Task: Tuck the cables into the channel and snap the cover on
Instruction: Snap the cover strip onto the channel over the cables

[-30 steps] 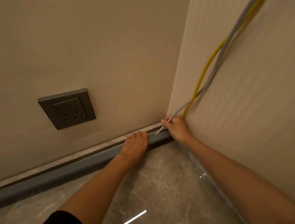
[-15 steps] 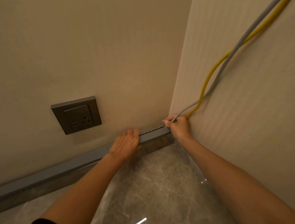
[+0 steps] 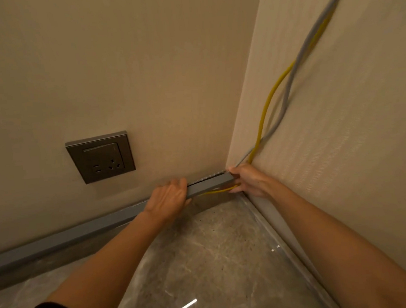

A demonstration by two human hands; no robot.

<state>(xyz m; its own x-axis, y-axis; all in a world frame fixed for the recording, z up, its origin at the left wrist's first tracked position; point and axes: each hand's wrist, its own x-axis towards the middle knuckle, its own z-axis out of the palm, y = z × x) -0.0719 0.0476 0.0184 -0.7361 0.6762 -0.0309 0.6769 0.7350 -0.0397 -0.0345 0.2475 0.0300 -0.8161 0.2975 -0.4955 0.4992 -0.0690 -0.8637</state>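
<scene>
Grey cable channel at frame centre along the wall base, left hand gripping its middle, right hand clasping its corner end, yellow cable and grey cable trailing down the right wall, wall socket centre left

We look down on a glossy, marbled grey-brown floor that fills the lower middle of the frame and narrows toward the room corner at centre right. A bright streak of reflected light shows near the bottom centre, and a smaller glint sits toward the lower right. Along the floor's far edge, from the left side of the frame to the corner, we see a grey cable channel running at the foot of the back wall above a darker strip. We see nothing loose lying on the tile itself.
</scene>
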